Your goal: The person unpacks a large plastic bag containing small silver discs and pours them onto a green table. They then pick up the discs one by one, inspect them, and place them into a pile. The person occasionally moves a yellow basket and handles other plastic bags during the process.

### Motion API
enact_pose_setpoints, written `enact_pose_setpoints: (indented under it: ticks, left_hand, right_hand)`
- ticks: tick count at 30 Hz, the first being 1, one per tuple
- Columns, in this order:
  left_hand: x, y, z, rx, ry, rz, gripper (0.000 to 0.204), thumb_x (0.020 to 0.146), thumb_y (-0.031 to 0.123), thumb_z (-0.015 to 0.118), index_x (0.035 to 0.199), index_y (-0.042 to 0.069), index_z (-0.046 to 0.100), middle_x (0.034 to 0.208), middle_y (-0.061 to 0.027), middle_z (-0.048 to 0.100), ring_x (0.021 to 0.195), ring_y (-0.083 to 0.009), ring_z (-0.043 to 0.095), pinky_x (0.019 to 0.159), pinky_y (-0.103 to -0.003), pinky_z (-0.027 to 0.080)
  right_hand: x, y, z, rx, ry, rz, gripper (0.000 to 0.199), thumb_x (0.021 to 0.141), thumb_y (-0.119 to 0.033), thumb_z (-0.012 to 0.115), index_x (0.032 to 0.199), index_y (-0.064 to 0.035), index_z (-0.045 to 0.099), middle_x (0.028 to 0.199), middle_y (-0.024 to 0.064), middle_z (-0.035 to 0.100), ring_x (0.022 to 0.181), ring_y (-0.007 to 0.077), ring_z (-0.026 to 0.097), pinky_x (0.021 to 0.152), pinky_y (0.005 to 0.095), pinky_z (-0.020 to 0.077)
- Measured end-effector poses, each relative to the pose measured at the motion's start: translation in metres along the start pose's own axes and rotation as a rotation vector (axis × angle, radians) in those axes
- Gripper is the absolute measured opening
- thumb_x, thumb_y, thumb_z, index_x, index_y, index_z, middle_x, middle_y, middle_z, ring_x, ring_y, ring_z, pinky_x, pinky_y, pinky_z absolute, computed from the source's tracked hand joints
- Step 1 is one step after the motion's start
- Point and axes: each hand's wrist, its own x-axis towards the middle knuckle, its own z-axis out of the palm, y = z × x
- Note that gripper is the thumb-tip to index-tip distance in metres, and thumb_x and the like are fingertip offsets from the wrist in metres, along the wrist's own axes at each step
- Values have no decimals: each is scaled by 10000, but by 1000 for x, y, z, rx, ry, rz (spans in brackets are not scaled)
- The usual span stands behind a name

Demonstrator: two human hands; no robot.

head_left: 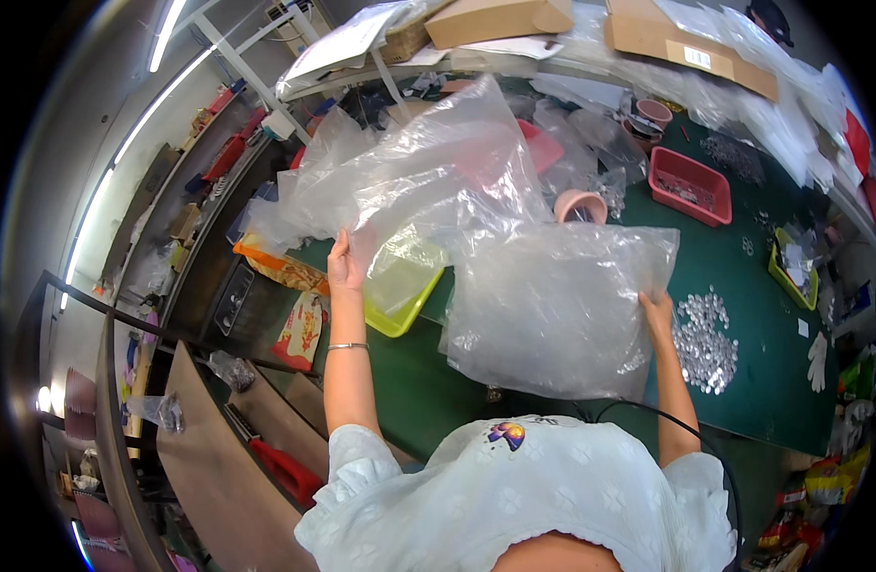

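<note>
Over the green worktable (767,400), I see two hands wide apart: the left hand (344,267) pinching crumpled clear plastic film (428,186), the right hand (657,313) clasping a clear plastic bag's (552,310) right edge.

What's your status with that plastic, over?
Left hand, right hand: both gripping clear plastic. Crinkled, spread between them; one sheet or several, unclear. Lime-green tray partly behind it; loose silvery pieces beside right hand.

No readable text, white label (697,57) on brown cardboard (648,34), print too small
</note>
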Motion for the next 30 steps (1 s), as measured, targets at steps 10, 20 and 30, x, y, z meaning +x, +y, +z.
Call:
enact_pose_setpoints:
  ticks: [10, 20, 30]
  left_hand:
    - [164, 75, -105, 136, 725, -38, 339, 853, 77, 295, 1077, -94, 483, 1067, -203, 552, 979, -318, 545, 841, -429, 470]
    - [282, 84, -215, -86, 765, 339, 268, 793, 19, 424, 1017, -77, 538, 962, -192, 586, 878, -290, 588, 771, -397, 501]
    - [371, 42, -210, 710, 1233, 279, 413, 735, 104, 528, 1063, -100, 382, 1116, -288, 419, 914, -338, 533, 724, -438, 444]
  right_hand:
    - [-16, -37, -5, 73, -63, 76, 236, 786, -89, 592, 996, 15, 577, 845, 40, 610, 726, 130, 552, 642, 261, 433]
    - [-53, -85, 18, 136, 33, 280, 221, 784, -81, 601, 989, -5, 563, 799, 16, 592, 665, 113, 540, 591, 251, 425]
    - [-55, -135, 12, -103, 118, 269, 314, 794, -194, 613, 1020, 20, 573, 884, 46, 588, 774, 128, 534, 675, 263, 425]
